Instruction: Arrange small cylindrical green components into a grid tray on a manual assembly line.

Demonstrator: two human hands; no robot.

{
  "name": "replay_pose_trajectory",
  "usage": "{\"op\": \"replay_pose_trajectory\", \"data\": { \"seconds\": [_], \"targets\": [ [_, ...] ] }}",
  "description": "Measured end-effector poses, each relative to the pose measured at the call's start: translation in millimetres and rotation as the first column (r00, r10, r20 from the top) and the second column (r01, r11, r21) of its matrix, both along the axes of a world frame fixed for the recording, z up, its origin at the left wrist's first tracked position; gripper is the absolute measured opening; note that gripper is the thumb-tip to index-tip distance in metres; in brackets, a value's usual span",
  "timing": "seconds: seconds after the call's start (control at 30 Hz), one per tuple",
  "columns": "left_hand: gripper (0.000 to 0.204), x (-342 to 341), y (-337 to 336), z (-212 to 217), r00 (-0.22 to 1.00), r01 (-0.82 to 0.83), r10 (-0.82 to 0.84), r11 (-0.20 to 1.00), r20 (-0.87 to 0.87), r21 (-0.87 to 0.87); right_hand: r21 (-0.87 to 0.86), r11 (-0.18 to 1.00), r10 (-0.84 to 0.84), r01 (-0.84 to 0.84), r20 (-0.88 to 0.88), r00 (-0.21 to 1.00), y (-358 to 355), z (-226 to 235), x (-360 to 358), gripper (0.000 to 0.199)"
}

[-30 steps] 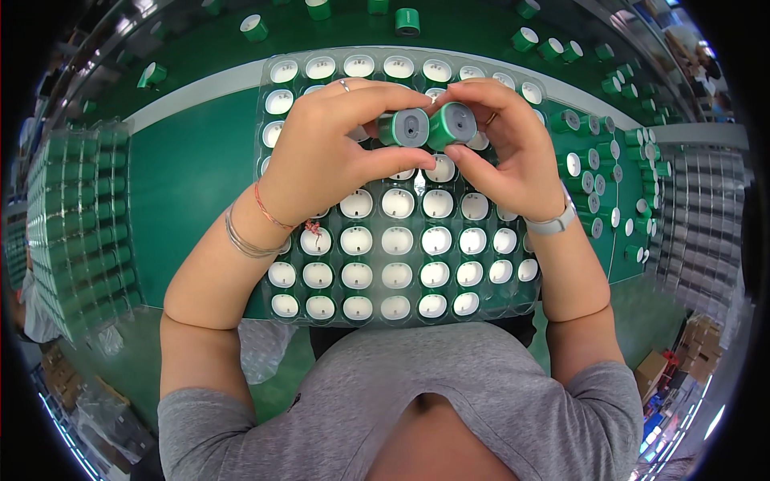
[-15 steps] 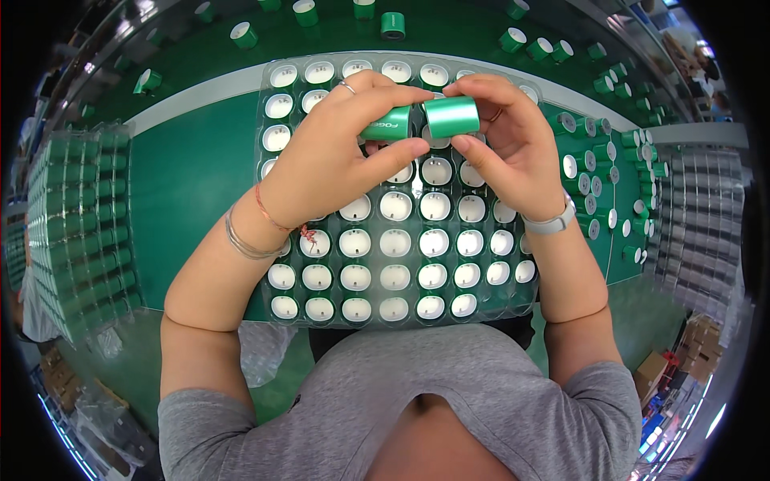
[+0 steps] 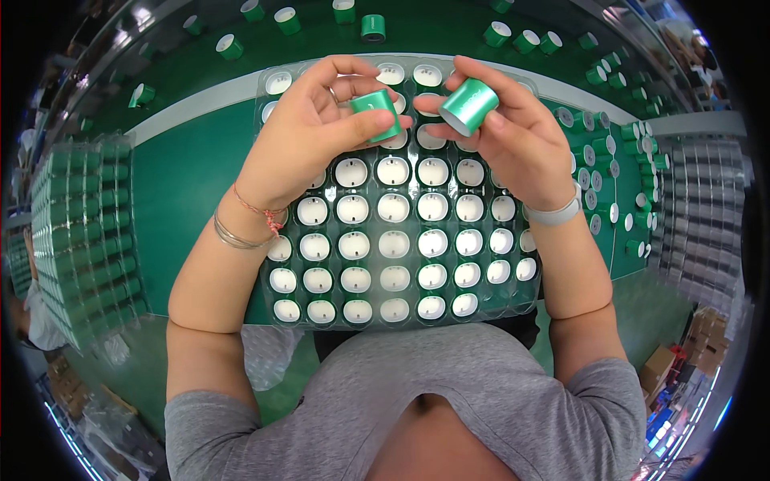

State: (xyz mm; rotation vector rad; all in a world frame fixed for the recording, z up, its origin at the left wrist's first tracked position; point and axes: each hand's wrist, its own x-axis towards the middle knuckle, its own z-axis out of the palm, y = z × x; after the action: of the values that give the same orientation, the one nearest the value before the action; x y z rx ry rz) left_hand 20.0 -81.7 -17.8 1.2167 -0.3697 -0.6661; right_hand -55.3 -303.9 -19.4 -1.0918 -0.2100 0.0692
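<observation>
Above the far half of a clear plastic tray (image 3: 513, 303), each of my hands grips a shiny green cylindrical case. My left hand (image 3: 309, 132) pinches one green case (image 3: 374, 112) between thumb and fingers, its side with pale lettering facing up. In my right hand (image 3: 521, 136) is the other green case (image 3: 470, 104), tilted, with its silvery end turned down toward me. The two cases are apart. Beneath my hands the tray holds rows of green cases with white oval tops (image 3: 394, 208). Several of its far pockets are hidden by my hands.
Stacked clear trays filled with green cases (image 3: 84, 216) stand at the left, and more stacked trays (image 3: 698, 216) at the right. Loose green cases (image 3: 589, 172) cluster right of the tray. Beyond a pale rail (image 3: 200, 100), several green cases (image 3: 373, 28) stand on a green surface.
My hands have drawn slightly apart, and both cases have turned. The right case now shows its lettering and silvery end. The cases beyond the rail have shifted left.
</observation>
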Motion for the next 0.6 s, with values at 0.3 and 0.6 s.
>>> {"op": "replay_pose_trajectory", "data": {
  "seconds": [0.3,0.6],
  "targets": [
    [0.049,3.7,7.3,-2.1,0.942,-0.033,0.011,0.998,0.335,0.06,-0.079,0.979,0.17,-0.19,-0.208,0.963,-10.6,1.4,-0.5,0.055],
    [0.058,-2.8,0.1,-9.9,0.814,-0.007,0.02,1.0,0.581,-0.024,-0.025,0.946,0.302,-0.323,-0.292,0.908,-10.1,2.0,0.2,0.037]
  ]
}}
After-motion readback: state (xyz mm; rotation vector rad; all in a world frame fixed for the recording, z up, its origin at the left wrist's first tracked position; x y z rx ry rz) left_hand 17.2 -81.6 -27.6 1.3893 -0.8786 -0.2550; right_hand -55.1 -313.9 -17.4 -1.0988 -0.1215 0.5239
